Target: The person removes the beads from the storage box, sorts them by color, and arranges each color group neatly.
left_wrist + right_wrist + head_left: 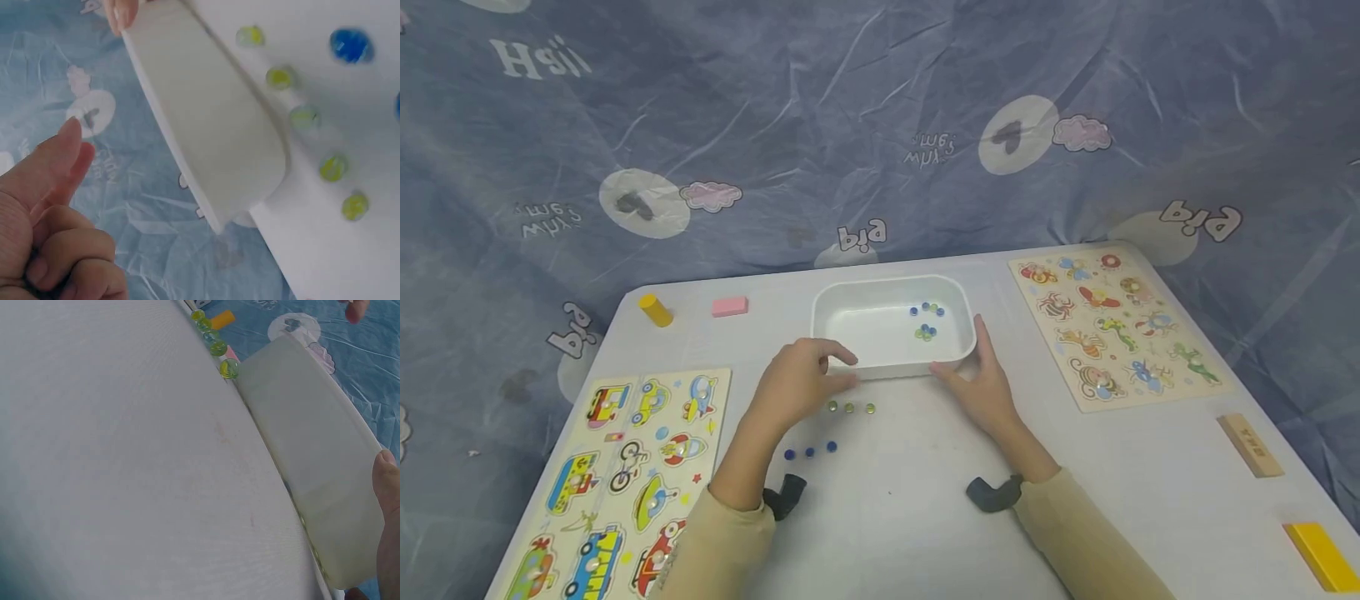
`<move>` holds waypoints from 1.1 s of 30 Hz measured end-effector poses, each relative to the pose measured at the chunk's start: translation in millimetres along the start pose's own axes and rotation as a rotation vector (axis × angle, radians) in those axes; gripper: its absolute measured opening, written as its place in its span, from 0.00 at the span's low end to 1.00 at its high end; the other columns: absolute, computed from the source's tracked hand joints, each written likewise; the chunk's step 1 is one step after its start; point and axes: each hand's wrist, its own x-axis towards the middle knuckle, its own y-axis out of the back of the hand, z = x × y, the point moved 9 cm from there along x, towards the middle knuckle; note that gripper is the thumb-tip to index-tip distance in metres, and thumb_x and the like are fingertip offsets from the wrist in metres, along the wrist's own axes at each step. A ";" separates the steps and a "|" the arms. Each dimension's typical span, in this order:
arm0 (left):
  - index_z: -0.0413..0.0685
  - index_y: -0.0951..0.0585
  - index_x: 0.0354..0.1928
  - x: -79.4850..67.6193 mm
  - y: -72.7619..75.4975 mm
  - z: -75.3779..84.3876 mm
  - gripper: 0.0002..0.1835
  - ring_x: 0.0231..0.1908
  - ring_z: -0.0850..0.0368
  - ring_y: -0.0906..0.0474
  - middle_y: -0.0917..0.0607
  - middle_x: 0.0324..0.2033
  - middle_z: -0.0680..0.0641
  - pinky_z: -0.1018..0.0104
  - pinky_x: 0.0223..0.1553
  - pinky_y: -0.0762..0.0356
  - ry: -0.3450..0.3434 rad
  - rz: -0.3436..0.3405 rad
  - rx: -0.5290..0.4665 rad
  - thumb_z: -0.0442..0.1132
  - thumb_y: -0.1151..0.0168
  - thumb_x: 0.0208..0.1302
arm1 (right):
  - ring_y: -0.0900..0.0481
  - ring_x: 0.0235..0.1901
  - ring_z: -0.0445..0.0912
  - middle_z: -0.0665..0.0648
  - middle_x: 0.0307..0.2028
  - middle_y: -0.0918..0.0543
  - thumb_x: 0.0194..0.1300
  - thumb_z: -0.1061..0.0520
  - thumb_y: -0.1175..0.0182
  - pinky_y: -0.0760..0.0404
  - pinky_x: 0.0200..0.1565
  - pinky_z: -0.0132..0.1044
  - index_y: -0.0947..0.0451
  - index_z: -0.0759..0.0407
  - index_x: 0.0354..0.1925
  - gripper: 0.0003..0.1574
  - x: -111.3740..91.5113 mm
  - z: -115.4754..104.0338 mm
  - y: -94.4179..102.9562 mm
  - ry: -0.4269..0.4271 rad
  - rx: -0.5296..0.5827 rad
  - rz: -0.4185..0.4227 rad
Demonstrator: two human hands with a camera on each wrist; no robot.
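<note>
A white rectangular tray (891, 372) stands at the middle back of the table, with several blue and green glass marbles (927, 332) in its right half. My right hand (985, 390) grips the tray's front right corner, thumb on the rim. My left hand (797, 385) hovers at the front left rim, index finger and thumb apart; its other fingers curl in, as the left wrist view shows, and whether they hide anything cannot be seen. In front of the tray lies a row of green marbles (333, 168), partly hidden by the left hand in the head view. Nearer are blue marbles (809, 452).
A vehicle puzzle board (647, 417) lies at the left, an insect puzzle board (1067, 321) at the right. A yellow cylinder (656, 310) and pink block (730, 307) sit back left. A wooden block (1251, 446) and yellow block (1322, 557) lie along the right edge.
</note>
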 end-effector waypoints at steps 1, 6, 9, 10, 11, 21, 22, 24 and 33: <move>0.60 0.16 0.42 4.5 3.7 2.9 0.13 0.18 0.57 0.38 0.31 0.17 0.51 0.65 0.21 0.37 -0.024 0.007 -0.005 0.48 0.31 0.54 | 0.59 0.75 0.48 0.39 0.74 0.59 0.49 0.29 0.36 0.54 0.70 0.57 0.69 0.33 0.73 0.67 0.1 0.1 -0.1 0.001 0.002 0.001; 0.58 0.18 0.48 34.4 1.5 10.1 0.16 0.24 0.57 0.33 0.25 0.26 0.51 0.65 0.26 0.33 -0.132 -0.037 -0.027 0.43 0.32 0.56 | 0.60 0.75 0.48 0.38 0.74 0.59 0.49 0.29 0.35 0.55 0.70 0.57 0.68 0.33 0.73 0.67 -0.1 0.9 0.1 -0.003 0.006 0.001; 0.57 0.18 0.47 53.4 -9.8 6.0 0.15 0.32 0.55 0.27 0.21 0.34 0.51 0.65 0.33 0.28 -0.135 -0.087 -0.035 0.42 0.32 0.57 | 0.60 0.75 0.47 0.37 0.73 0.59 0.49 0.29 0.35 0.55 0.70 0.57 0.69 0.31 0.73 0.67 -1.0 0.8 -0.1 -0.010 0.009 -0.003; 0.56 0.18 0.47 59.3 -13.8 3.8 0.15 0.35 0.55 0.26 0.21 0.36 0.51 0.64 0.35 0.27 -0.127 -0.102 -0.038 0.41 0.32 0.56 | 0.60 0.75 0.47 0.37 0.73 0.59 0.49 0.29 0.35 0.55 0.70 0.57 0.69 0.30 0.72 0.67 -1.2 1.1 -0.3 -0.014 0.010 -0.004; 0.55 0.18 0.47 64.8 -18.1 1.7 0.15 0.37 0.55 0.25 0.20 0.37 0.50 0.63 0.38 0.26 -0.118 -0.119 -0.037 0.40 0.32 0.56 | 0.60 0.75 0.47 0.37 0.73 0.59 0.49 0.29 0.35 0.55 0.70 0.57 0.69 0.30 0.72 0.67 -1.4 0.9 -0.5 -0.014 0.011 -0.005; 0.49 0.15 0.39 96.8 -51.0 -4.2 0.15 0.36 0.56 0.24 0.17 0.30 0.51 0.62 0.43 0.26 -0.068 -0.260 0.031 0.35 0.26 0.46 | 0.59 0.75 0.44 0.36 0.73 0.57 0.48 0.28 0.36 0.53 0.71 0.54 0.68 0.26 0.71 0.65 -2.1 -1.4 0.6 -0.012 0.018 0.002; 0.49 0.14 0.38 98.0 -53.4 -3.8 0.14 0.35 0.56 0.24 0.17 0.30 0.51 0.62 0.43 0.26 -0.071 -0.268 0.045 0.35 0.26 0.46 | 0.59 0.75 0.44 0.36 0.73 0.57 0.48 0.28 0.36 0.53 0.71 0.54 0.68 0.26 0.71 0.65 -2.1 -1.5 0.7 -0.011 0.019 0.002; 0.50 0.14 0.36 99.4 -58.6 -4.5 0.11 0.35 0.56 0.24 0.17 0.30 0.51 0.63 0.42 0.25 -0.062 -0.289 0.071 0.34 0.28 0.47 | 0.59 0.75 0.45 0.37 0.73 0.57 0.49 0.29 0.35 0.53 0.71 0.55 0.69 0.27 0.71 0.66 -2.2 -2.0 0.7 -0.008 0.017 0.001; 0.53 0.15 0.33 99.8 -72.0 -13.8 0.04 0.40 0.55 0.25 0.16 0.37 0.52 0.59 0.50 0.27 0.004 -0.332 0.118 0.36 0.34 0.56 | 0.58 0.75 0.45 0.37 0.73 0.56 0.49 0.28 0.36 0.52 0.71 0.54 0.67 0.30 0.72 0.66 -1.2 -2.5 0.6 0.002 0.015 0.006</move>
